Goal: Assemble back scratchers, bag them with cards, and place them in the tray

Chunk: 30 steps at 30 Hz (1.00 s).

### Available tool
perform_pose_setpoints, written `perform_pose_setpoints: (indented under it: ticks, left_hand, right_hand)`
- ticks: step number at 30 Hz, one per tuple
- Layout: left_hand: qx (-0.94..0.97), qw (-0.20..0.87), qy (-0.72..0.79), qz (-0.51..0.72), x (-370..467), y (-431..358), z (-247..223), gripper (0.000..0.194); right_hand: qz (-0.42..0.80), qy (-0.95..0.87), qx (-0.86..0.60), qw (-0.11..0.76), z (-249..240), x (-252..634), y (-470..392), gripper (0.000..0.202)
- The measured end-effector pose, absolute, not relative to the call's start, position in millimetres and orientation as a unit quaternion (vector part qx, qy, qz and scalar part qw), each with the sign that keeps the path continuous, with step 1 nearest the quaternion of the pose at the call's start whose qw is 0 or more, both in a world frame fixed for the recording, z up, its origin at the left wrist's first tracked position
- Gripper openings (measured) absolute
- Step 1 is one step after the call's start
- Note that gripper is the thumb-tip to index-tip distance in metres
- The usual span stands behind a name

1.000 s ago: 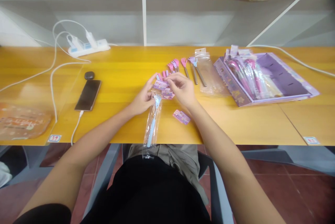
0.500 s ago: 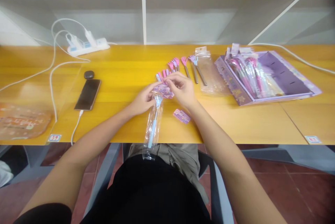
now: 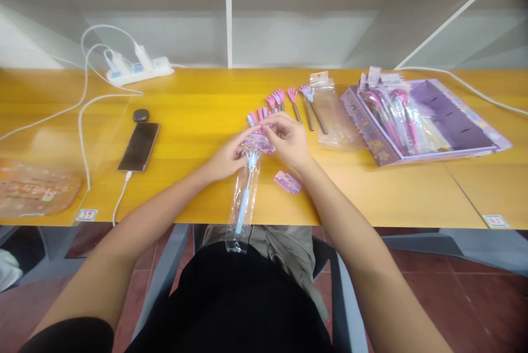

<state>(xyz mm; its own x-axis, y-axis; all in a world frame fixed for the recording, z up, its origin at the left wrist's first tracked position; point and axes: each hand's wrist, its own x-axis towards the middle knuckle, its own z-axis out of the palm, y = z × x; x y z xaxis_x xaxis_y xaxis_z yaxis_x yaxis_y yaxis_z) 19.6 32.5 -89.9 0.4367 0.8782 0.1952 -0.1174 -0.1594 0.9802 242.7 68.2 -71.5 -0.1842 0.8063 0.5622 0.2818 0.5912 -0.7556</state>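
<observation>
A light blue back scratcher [image 3: 242, 207] with a small hand-shaped head lies inside a clear plastic bag [image 3: 236, 244], which hangs over the table's front edge. My left hand [image 3: 226, 158] is closed on the bag's upper end, beside the scratcher's head. My right hand [image 3: 289, 141] is pinched close to the left fingertips; what it holds is too small to make out. Purple printed cards [image 3: 259, 143] show between and under the hands. One loose purple card [image 3: 287, 182] lies near my right wrist. Past my hands are several pink, purple and blue back scratchers [image 3: 292, 95].
At right stands a purple display box [image 3: 377, 149] with bagged scratchers inside. Empty clear bags [image 3: 330, 116] lie beside it. To the left are a phone [image 3: 139, 147] on a cable, a small dark case [image 3: 141, 115], a power strip [image 3: 142, 71] and an orange printed bag [image 3: 37, 188].
Both hands keep nearly the same pose at the bag's top. The whole view has shifted very slightly; nothing has visibly been taken or let go.
</observation>
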Motion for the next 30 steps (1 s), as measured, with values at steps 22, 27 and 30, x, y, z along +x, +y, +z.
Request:
perform_pose_setpoints:
  ticks: [22,27,30]
  left_hand:
    - [0.499,0.641,0.33,0.481,24.2,35.6,-87.1,0.051]
    - [0.519,0.634,0.32,0.476,24.2,36.0,-85.3,0.047]
    - [0.522,0.631,0.317,0.478,23.4,36.4,-85.2,0.046]
  right_hand:
    - [0.255,-0.799,-0.3,0.455,-66.4,246.0,63.5,0.008]
    - [0.227,-0.811,-0.316,0.437,-68.3,246.9,63.9,0.008]
    - [0.224,-0.818,-0.299,0.437,-69.4,245.9,62.9,0.012]
